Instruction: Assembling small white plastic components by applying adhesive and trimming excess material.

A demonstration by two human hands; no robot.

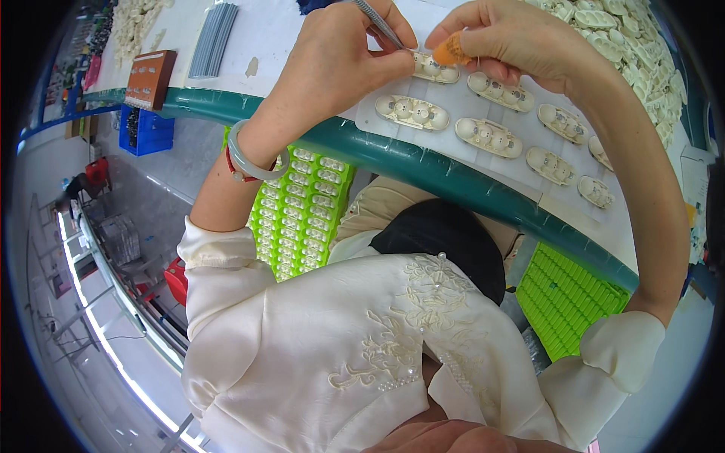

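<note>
In my left hand (332, 60) is a slim grey metal tool with a ribbed grip, which looks like tweezers (380, 24); the fingers are closed round it. Its tip meets a cream oval plastic part (436, 70) at the table's far side. From the other side, my right hand (521, 38) bends its fingers in over the same part. One of them wears an orange finger cot (451, 51). Whatever these fingers pinch is too small or hidden. Several similar oval parts (413, 112), each with rounded pieces inside, lie in rows on a pale sheet.
Heaps of cream plastic parts (642, 60) cover the right of the table. Grey strips (214, 41) and a brown block (149, 79) lie at the left. A green edge (377, 155) borders the table. Below are green trays (302, 215), (570, 291) and a blue bin (146, 131).
</note>
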